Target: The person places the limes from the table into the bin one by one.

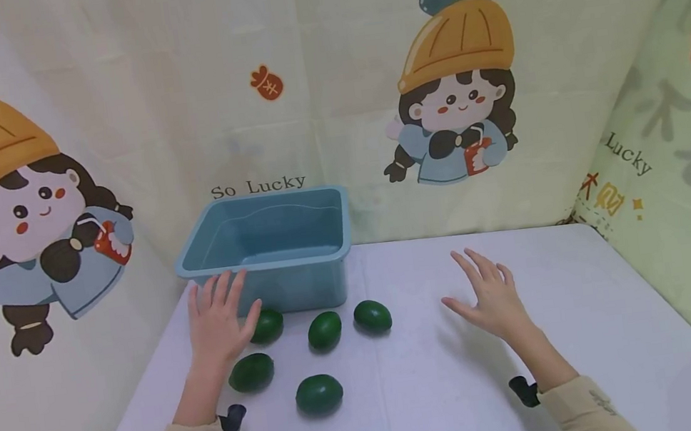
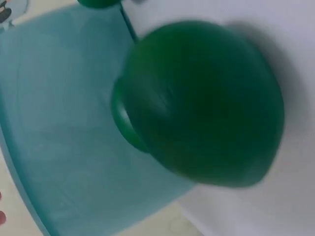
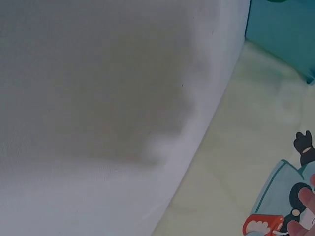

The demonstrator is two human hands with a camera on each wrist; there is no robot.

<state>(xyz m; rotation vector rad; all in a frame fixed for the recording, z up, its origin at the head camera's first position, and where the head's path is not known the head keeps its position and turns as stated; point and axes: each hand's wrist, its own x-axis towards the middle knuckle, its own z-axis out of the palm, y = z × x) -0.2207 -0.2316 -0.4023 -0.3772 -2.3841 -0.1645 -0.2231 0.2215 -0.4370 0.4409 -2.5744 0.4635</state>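
Observation:
Several dark green, avocado-like fruits lie on the white table: one [image 1: 319, 395] nearest the front, one [image 1: 252, 373] beside my left forearm, one [image 1: 324, 331] in the middle, one [image 1: 372, 317] to its right. Another green fruit [image 1: 268, 325] sits by the bin's front wall, partly hidden by my left thumb. My left hand [image 1: 218, 324] hovers with spread fingers in front of the blue bin [image 1: 289, 287], holding nothing. In the left wrist view a green fruit [image 2: 204, 103] looms large before the bin. Over the table's right side, my right hand [image 1: 491, 298] is raised, fingers apart and nothing held.
The rectangular bin stands at the table's back left, against a cloth backdrop [image 1: 357, 99] printed with cartoon girls. Cloth also hangs along the left and right sides. The white table top [image 1: 432, 392] stretches between both forearms; a dark wrist strap piece [image 1: 233, 420] shows at my left cuff.

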